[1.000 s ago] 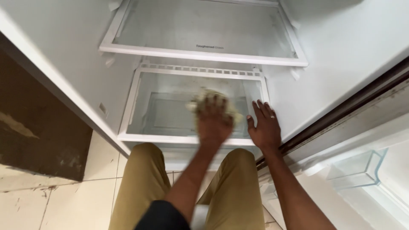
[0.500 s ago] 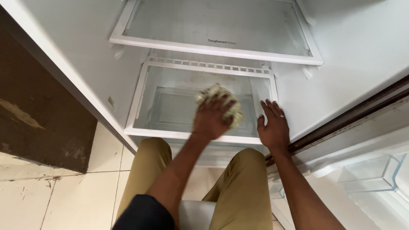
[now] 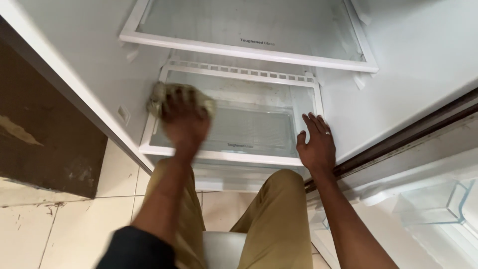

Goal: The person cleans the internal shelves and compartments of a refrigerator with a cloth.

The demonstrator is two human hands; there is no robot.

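An open fridge (image 3: 423,65) holds two glass shelves; on the lower glass shelf (image 3: 249,132), left hand (image 3: 183,122) has its grip closed over a crumpled cloth (image 3: 167,94) at the left edge. Right hand (image 3: 316,144) rests flat, fingers spread, holding nothing.

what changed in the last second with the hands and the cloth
The left hand slid the cloth leftward across the lower glass shelf, from near the middle to the left edge, keeping hold of it. The right hand stayed flat on the shelf's right side, and the upper shelf did not move.
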